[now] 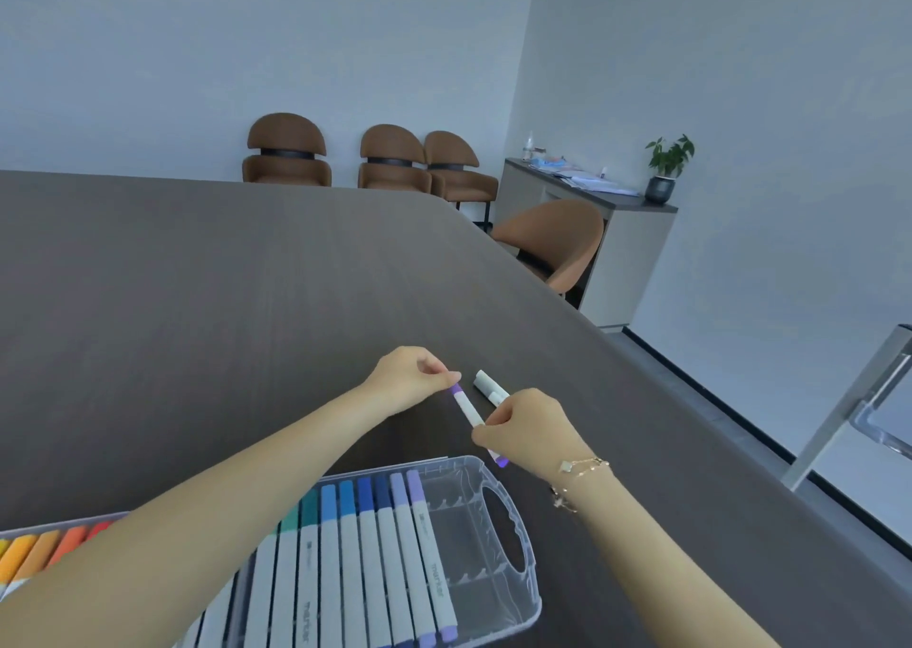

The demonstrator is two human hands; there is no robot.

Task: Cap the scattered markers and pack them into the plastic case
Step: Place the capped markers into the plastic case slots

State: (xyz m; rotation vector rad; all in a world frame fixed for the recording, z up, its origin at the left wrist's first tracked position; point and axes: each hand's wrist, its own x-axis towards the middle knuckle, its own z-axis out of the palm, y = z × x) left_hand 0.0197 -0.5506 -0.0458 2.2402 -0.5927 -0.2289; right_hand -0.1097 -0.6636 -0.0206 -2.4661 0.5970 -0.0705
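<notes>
A white marker with purple ends [466, 408] is held above the dark table, just beyond the case. My right hand [530, 428] grips its near part, and a purple end pokes out below that hand. My left hand [407, 376] pinches the purple cap at its far end. Two more white markers [488, 385] lie on the table just behind my right hand. The clear plastic case [513, 529] lies open at the near edge. Several capped markers fill it in a row from orange to purple. Its right-hand slots beside the handle hold nothing.
The dark wooden table [222, 277] stretches far ahead and to the left; its edge runs diagonally down the right. Brown chairs [552, 237] stand beyond it, and a cabinet with a potted plant [666, 166] is at the back right.
</notes>
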